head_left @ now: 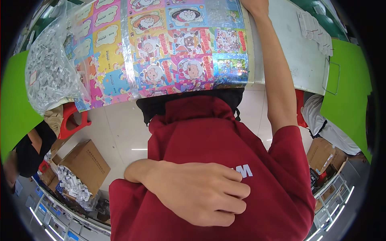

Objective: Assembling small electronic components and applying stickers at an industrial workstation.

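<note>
My left hand [203,193] lies across the front of my dark red shirt [201,128], its fingers curled in and their tips out of sight; I cannot see anything held in it. Straight up along the right runs my right arm, and my right hand [256,5] rests at the far right edge of the printed sheet, cut off by the upper rim with its fingers hidden. Colourful cartoon cards make up this sheet [173,50], which covers the table top under a shiny clear film. A clear strip [128,52] runs down it.
A clear plastic bag [50,76] of small grey-white parts sits at the table's left. White gloves [315,32] lie on the right table part. Green panels [350,88] flank both sides. Cardboard boxes [86,164] and a red stool [74,122] stand below left. People sit at either side.
</note>
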### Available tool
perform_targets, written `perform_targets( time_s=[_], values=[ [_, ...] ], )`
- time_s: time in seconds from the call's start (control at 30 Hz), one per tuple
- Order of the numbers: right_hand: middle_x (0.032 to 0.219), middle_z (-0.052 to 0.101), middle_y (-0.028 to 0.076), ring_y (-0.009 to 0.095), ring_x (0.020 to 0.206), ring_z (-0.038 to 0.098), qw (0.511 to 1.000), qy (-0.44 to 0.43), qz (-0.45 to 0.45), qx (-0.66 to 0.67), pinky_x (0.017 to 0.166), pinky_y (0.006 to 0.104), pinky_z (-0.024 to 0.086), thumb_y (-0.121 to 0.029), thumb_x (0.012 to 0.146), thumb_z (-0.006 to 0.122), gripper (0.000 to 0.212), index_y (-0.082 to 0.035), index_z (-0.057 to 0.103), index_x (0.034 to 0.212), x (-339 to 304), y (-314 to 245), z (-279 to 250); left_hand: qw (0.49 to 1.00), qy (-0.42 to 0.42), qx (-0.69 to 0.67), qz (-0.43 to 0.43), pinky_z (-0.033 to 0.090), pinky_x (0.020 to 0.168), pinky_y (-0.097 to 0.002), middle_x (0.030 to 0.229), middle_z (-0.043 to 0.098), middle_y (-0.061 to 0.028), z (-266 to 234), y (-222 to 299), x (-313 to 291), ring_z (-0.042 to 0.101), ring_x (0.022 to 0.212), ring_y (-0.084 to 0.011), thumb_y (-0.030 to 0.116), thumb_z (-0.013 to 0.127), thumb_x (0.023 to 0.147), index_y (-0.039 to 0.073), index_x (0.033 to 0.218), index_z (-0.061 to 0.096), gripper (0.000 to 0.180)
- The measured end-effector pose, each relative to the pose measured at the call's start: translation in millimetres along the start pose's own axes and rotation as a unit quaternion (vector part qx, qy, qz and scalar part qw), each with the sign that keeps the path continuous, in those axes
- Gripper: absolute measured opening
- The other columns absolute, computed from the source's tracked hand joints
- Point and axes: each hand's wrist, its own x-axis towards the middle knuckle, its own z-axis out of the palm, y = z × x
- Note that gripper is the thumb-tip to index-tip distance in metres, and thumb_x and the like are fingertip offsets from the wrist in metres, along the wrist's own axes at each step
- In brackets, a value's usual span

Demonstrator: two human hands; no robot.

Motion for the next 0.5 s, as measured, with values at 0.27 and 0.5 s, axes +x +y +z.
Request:
perform_targets(
  time_s=[0.27, 0.5],
  values=[
    [0.128, 0.063, 0.026, 0.042, 0.125, 0.054, 1.0, -0.001, 0.001, 0.005, 0.11, 0.0456, 0.042, -0.022, 0.092, 0.059, 0.039, 0.004, 0.068, 0.119, 1.6, -1.1, 1.6, 1.0, -0.008, 0.027, -0.008, 0.041, 0.057, -0.0333, 0.083, 0.056, -0.0107, 10.1, 3.3, 5.4, 0.054, 0.072, -0.0238, 0.007, 0.064, 0.086, -0.003, 0.079, 0.063, 0.012],
    [0.127, 0.064, 0.026, 0.042, 0.124, 0.054, 1.0, 0.001, 0.0, -0.001, 0.109, 0.0452, 0.042, -0.022, 0.092, 0.058, 0.039, 0.004, 0.068, 0.119, 1.2, 1.3, 0.9, 0.997, 0.042, 0.065, -0.023, 0.039, 0.054, -0.0327, 0.078, 0.052, -0.0085, -4.1, -19.9, 2.0, 0.052, 0.066, -0.0213, 0.003, 0.066, 0.081, 0.0, 0.082, 0.061, 0.006]
  ],
)
